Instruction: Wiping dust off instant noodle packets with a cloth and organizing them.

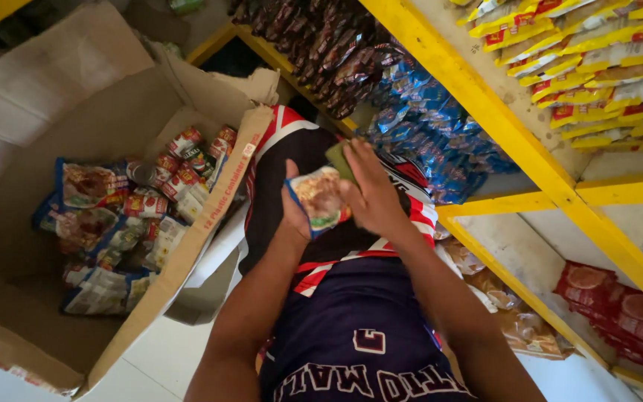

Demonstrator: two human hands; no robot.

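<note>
A shop corner seen from above: pale floor tiles [154, 357] at the bottom, and on the left a large open cardboard box [187, 246] holding loose snack packets [87, 186] and small red sachets [180, 175]. Between box and shelving the person crouches in a dark jersey with red and white trim.

Both hands meet in front of the knees. The left hand [295, 212] is curled round the left edge of a small snack packet [320, 197], thumb over its face. The packet has a blue border and a pictured front that faces up toward the camera; its long axis runs from lower left to upper right. The right hand [370, 193] closes on its right side, fingers spread over the top edge, with a green item partly hidden behind them.

To the right stands yellow shelving [485, 104], carrying dark packets [329, 52], blue packets [433, 134], yellow packets [589, 67] above, and red packets [626, 313] lower down.
</note>
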